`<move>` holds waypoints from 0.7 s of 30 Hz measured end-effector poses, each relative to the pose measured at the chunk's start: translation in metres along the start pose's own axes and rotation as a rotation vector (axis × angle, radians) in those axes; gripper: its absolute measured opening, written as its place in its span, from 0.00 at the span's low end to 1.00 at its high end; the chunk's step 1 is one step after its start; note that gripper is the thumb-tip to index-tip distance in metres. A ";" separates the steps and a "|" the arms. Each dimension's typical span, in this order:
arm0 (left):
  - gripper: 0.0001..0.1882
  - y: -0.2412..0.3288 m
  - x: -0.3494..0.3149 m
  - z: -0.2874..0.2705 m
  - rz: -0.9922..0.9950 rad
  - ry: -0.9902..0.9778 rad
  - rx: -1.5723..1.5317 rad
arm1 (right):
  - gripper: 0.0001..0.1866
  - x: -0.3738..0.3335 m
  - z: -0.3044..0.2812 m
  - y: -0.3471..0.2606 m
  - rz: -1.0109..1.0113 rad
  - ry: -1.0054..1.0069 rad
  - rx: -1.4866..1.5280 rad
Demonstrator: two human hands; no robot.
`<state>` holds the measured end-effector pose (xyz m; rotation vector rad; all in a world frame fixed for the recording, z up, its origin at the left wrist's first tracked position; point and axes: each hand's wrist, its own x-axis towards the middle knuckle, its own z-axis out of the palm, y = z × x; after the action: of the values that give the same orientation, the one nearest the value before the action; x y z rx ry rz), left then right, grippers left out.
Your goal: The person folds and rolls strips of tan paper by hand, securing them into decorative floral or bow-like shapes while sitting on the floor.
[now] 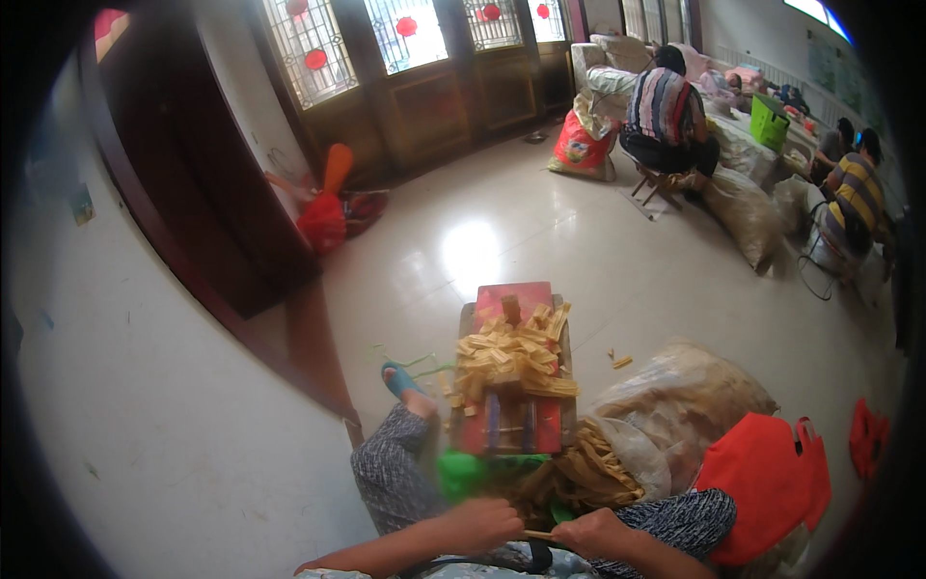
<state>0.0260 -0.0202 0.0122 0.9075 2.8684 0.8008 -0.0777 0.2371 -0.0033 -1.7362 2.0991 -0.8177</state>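
Observation:
Close to my lap, a thin tan strip [537,535] stretches between my two closed hands. My left hand [485,522] has its fingers curled at one end of it, and my right hand [590,533] grips the other end. Just ahead stands a low red wooden bench [511,291], with a heap of pale yellow folded strips [509,349] and a wooden block on top. Longer brown strips [600,461] spill from a clear plastic sack [690,391] by my right knee. A blurred green thing [461,475] lies below the bench's near end.
A red bag [767,482] sits to the right of my knee. Several loose strips [620,361] lie on the tiled floor. Other people sit at the far right, among full sacks [743,217] and a green basket [769,122]. Red and orange items [326,217] stand by the left doorway.

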 end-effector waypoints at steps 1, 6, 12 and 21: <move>0.07 0.003 -0.002 -0.007 0.004 -0.011 -0.017 | 0.04 -0.005 -0.002 0.000 -0.013 0.013 0.043; 0.08 -0.010 0.005 0.003 -0.252 -0.038 -0.259 | 0.05 -0.003 0.004 0.018 0.140 -0.077 0.125; 0.29 -0.026 0.008 -0.006 -0.771 0.137 -1.474 | 0.09 0.024 -0.017 0.020 0.480 0.033 0.701; 0.17 -0.037 0.019 -0.022 -0.763 0.148 -0.959 | 0.10 0.046 -0.031 0.036 0.556 -0.094 0.763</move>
<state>-0.0133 -0.0454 0.0157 -0.3291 2.1040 1.8158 -0.1340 0.2036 0.0056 -0.7375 1.7203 -1.1159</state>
